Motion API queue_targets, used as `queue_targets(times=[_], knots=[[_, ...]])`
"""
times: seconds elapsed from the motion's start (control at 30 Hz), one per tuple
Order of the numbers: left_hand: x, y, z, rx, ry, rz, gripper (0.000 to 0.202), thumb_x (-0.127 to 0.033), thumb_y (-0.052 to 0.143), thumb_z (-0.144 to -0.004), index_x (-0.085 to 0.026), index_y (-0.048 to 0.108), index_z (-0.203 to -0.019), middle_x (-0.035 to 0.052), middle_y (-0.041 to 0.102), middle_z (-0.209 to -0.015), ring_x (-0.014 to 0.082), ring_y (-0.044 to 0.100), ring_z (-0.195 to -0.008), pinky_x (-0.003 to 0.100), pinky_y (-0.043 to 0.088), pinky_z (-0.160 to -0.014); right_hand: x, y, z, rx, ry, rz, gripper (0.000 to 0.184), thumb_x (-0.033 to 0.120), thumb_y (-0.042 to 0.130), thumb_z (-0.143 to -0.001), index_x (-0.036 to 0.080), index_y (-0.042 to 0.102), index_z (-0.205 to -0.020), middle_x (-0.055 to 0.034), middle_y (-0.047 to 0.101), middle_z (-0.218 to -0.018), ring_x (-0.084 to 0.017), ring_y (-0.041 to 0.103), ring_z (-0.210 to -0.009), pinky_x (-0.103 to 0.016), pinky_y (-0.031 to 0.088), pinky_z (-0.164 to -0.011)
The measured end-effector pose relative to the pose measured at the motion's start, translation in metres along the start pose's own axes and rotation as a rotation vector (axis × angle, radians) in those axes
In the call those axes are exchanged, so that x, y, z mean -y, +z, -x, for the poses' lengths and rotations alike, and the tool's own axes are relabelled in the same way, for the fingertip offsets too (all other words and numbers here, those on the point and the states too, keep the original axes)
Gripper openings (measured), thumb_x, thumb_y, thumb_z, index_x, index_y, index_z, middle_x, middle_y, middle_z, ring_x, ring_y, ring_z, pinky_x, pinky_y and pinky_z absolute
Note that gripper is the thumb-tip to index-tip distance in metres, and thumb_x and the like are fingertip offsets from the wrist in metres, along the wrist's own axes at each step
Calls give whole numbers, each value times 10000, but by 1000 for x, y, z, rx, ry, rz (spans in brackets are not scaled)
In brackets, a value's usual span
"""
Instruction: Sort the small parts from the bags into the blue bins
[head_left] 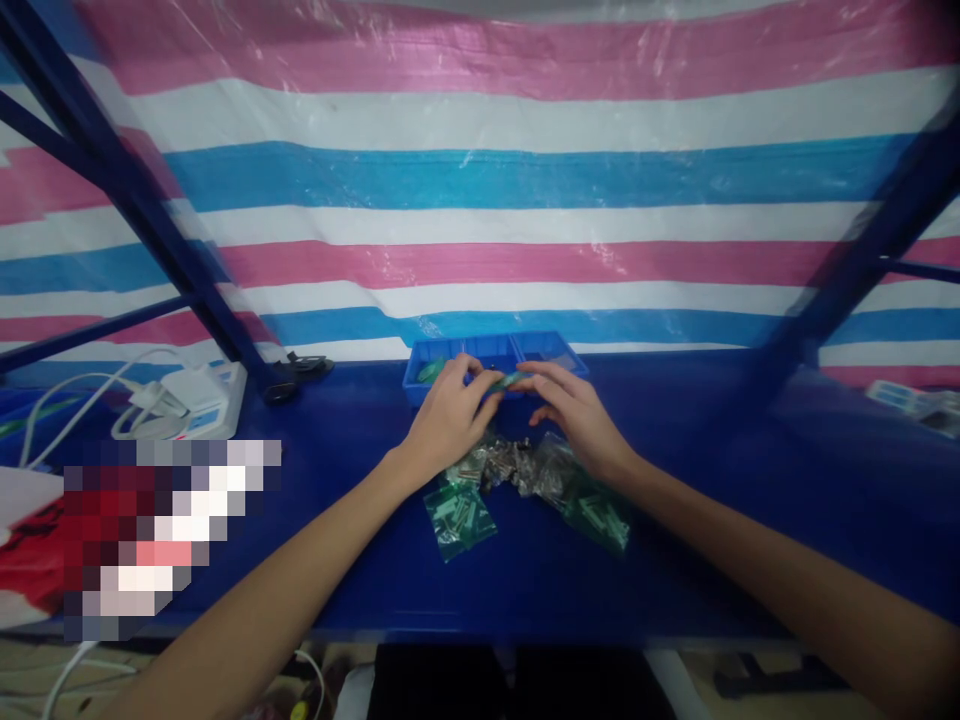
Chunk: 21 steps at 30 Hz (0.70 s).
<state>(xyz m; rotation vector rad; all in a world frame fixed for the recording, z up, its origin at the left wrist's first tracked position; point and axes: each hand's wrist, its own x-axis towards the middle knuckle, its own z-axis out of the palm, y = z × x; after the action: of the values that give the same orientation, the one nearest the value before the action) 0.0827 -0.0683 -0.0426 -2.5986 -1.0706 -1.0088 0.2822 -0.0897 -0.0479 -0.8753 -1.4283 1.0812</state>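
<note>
Both my hands meet over the front of a blue divided tray (551, 345). Between the thumb and fingers of my left hand (454, 405) is a small greenish plastic bag (508, 380). My right hand (574, 405) pinches the other end of that bag with its fingertips, the lower fingers curled loosely. Just below the hands lies a pile of small metal parts (514, 465), partly in clear plastic. A green-tinted bag of short pale pieces (459, 520) lies at the pile's left, and a similar bag (600, 520) at its right.
Green bags (431, 371) show in the tray's left compartment. A white power strip (217, 400) with plugs and cables sits on the blue table (525, 590) at left, near a black cable (307, 365). Blue frame posts (142, 230) flank a striped plastic sheet (525, 180). A red-and-white packet (37, 550) lies front left.
</note>
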Motion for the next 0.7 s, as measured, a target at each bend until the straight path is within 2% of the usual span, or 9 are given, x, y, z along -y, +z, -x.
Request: queue_targets(times=[0.1, 0.2, 0.3, 0.37, 0.43, 0.53, 0.7], knots=[[7, -6, -2, -60, -9, -62, 293, -304, 419, -1051, -200, 637, -1217, 95, 598, -1065, 231, 565, -989, 414, 484, -895, 2, 1, 2, 42, -36, 112, 417, 396, 582, -933, 212, 587, -1308, -119, 700, -1245, -234, 665, -1040, -346, 544, -756], [18, -17, -6, -131, -37, -131, 295, -293, 429, -1050, -220, 646, -1237, 76, 634, -1006, 226, 578, -955, 389, 469, -854, 1, 2, 3, 32, -72, 254, 455, 367, 580, -927, 219, 551, -1356, -119, 688, -1276, -249, 658, -1077, -364, 538, -771], [34, -27, -6, -204, -100, -230, 284, -268, 452, -1037, -252, 672, -1216, 68, 646, -997, 226, 589, -933, 384, 456, -829, -5, -1, 0, -8, -133, 562, 279, 284, 580, -902, 200, 662, -1154, -109, 729, -1139, -258, 663, -1019, -397, 516, -808], [46, -29, -5, -236, -146, -302, 274, -238, 477, -1015, -264, 699, -1173, 72, 643, -1023, 240, 587, -949, 401, 453, -836, -9, -5, -2, 18, -176, 791, 159, 242, 585, -880, 196, 705, -974, -99, 739, -1022, -264, 652, -973, -432, 490, -858], [57, -27, -3, -218, -189, -351, 256, -216, 514, -977, -243, 727, -1116, 94, 626, -1032, 265, 573, -963, 423, 461, -835, -13, -10, -3, 84, -186, 958, 128, 239, 597, -869, 198, 718, -869, -96, 727, -942, -264, 638, -918, -445, 472, -858], [66, -20, 1, -111, -218, -337, 226, -232, 574, -915, -188, 744, -1058, 119, 596, -992, 288, 554, -952, 450, 483, -840, -13, -15, -5, 200, -147, 1055, 133, 254, 621, -854, 203, 730, -798, -88, 715, -872, -245, 631, -828, -405, 462, -776], [55, -15, -1, -23, -199, -218, 223, -245, 560, -915, -181, 744, -1023, 90, 601, -908, 263, 576, -906, 446, 500, -861, -9, -17, -5, 271, -113, 1073, 133, 281, 648, -834, 209, 726, -752, -65, 714, -795, -211, 622, -725, -346, 422, -664]])
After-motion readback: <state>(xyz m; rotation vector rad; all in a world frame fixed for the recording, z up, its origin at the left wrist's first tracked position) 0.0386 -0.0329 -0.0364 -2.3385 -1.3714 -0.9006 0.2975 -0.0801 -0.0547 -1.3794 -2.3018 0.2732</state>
